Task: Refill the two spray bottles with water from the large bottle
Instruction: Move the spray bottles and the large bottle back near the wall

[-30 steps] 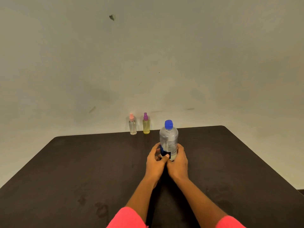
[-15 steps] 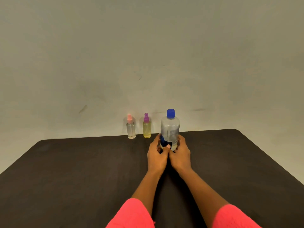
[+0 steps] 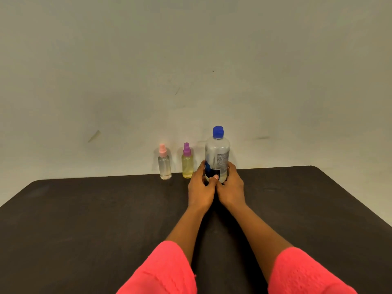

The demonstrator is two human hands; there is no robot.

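Note:
The large clear bottle (image 3: 217, 155) with a blue cap stands upright near the far edge of the dark table (image 3: 84, 219). My left hand (image 3: 200, 188) and my right hand (image 3: 231, 187) wrap its lower part from both sides, thumbs meeting in front. To its left stand two small spray bottles, both capped. The yellow spray bottle (image 3: 187, 164) has a purple top and is close to my left hand. The clear spray bottle (image 3: 164, 165) has a pink top and is farther left.
A plain pale wall (image 3: 191, 60) rises right behind the table's far edge. The table's rounded right corner (image 3: 318, 169) lies to the right of the bottle. Pink sleeves cover my upper forearms.
Both hands have pushed the large bottle away from me, toward the far edge and close beside the spray bottles. The grip on it has stayed the same.

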